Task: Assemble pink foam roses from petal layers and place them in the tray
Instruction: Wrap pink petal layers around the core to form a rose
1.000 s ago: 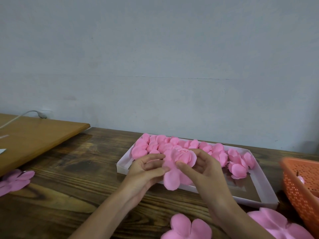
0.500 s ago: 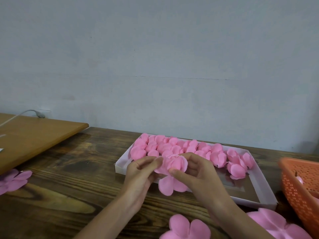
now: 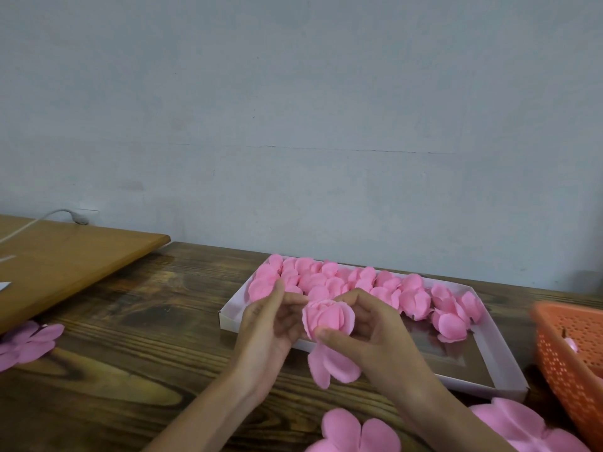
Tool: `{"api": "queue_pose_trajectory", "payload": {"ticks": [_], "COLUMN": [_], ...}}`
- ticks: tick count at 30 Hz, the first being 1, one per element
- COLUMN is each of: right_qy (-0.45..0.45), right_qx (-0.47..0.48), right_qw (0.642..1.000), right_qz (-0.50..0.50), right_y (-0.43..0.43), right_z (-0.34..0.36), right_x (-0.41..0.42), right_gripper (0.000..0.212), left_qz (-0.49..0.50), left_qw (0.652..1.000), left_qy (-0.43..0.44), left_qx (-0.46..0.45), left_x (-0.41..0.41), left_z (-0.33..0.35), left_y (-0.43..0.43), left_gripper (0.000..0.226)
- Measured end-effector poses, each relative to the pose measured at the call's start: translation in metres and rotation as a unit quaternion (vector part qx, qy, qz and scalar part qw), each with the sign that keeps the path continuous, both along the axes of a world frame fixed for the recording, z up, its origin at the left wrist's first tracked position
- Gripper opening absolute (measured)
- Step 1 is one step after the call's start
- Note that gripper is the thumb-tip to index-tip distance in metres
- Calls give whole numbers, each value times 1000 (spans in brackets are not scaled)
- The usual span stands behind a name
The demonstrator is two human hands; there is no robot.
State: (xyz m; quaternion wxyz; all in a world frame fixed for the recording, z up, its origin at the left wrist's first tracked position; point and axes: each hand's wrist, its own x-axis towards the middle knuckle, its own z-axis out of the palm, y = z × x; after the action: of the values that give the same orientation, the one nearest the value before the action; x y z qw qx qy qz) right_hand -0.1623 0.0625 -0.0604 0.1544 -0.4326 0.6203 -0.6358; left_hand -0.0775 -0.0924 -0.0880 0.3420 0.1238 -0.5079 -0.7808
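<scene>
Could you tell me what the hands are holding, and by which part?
A pink foam rose: the left hand grips the bud's left side, the right hand pinches its front and right side; two petals hang free below.

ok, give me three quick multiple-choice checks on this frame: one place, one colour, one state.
1. Relative to the tray, the orange basket sits: A) left B) right C) inside it
2. The tray's walls are: A) white B) blue C) black
3. The rose being assembled is: A) lying in the tray B) held by both hands C) in the basket
1 B: the basket is at the frame's right edge. 2 A: the rim shows white. 3 B: left hand and right hand both pinch it.
</scene>
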Motion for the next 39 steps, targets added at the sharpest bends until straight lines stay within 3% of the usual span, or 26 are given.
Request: {"api": "queue_pose_trajectory", "payload": {"ticks": [4, 13, 16, 20, 24, 27, 29, 32, 35, 39], "right_qy": [10, 81, 205, 404, 494, 502, 518, 569, 596, 601], "right_qx": [17, 49, 54, 47, 63, 61, 69, 124, 132, 69], "right_qw": [1000, 994, 970, 895, 844, 851, 851, 812, 792, 793], "right_qz": [15, -51, -123, -185, -201, -143, -60, 20, -21, -68], "right_y": [-4, -9, -9, -9, -9, -8, -4, 1, 1, -6], "right_z": [-5, -20, -26, -29, -28, -23, -17, -13, -16, -20], "right_x": [8, 21, 21, 23, 21, 19, 15, 9, 14, 23], "right_gripper": [23, 38, 39, 55, 33, 20, 17, 27, 28, 11], "left_qz": [-17, -70, -86, -95, -85, -96, -98, -65, -36, -56], "left_qw": [999, 994, 990, 983, 984, 974, 965, 962, 964, 960], "left_qy": [-18, -7, -6, -45, -60, -53, -33, -18, -27, -36], "left_qx": [35, 86, 116, 150, 147, 196, 240, 264, 263, 271], "left_x": [-2, -8, -7, -8, -8, -7, -4, -6, -8, -7], "left_z": [-6, -17, -17, -17, -16, -14, -10, -9, -12, -16], "left_y": [9, 27, 29, 30, 30, 25, 19, 10, 4, 7], "left_gripper": [44, 71, 69, 58, 49, 53, 54, 59, 56, 57]}}
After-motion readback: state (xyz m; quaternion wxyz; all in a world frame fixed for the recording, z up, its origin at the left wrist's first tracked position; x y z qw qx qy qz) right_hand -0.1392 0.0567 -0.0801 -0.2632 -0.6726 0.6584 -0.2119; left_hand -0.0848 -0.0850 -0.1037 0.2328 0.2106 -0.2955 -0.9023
